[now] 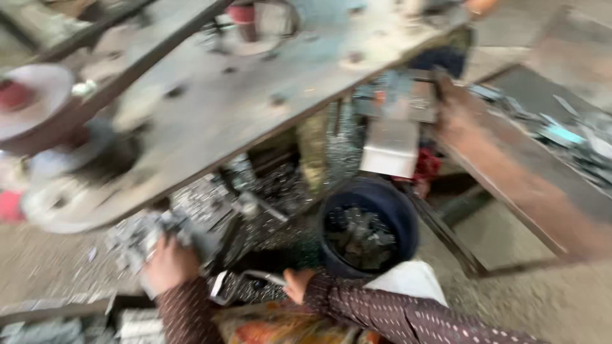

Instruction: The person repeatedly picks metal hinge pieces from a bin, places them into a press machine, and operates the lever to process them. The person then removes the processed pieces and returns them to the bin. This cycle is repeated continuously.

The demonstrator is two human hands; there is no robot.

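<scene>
Overhead, a big grey steel plate (255, 95) of a machine slants across the upper left, with bolt holes in it and a round flange below its left end. To the right a sloped metal chute (529, 159) runs down from upper right, with flat scrap strips heaped on its far side. Between them, low in the middle, stands a dark blue bucket (370, 226), part full of small dark metal pieces. A white block (390, 148) hangs just above its rim.

Two hands in brown dotted sleeves show at the bottom; whether they are the wearer's own is hard to say, so I take them by side.

Left hand (167, 262) is closed round a bunch of small shiny metal pieces (143, 234), which stick out up and to the left of the fist. Right hand (298, 283) sits just below and left of the bucket, touching a curved metal handle (255, 278) that lies across, left to right; the blur hides how tightly the fingers wrap it.

So the bucket lies up and right of both hands, and the right hand is much the nearer, almost against its wall. Left hand's pieces are well apart from it, with the littered floor (268, 191) between.
</scene>
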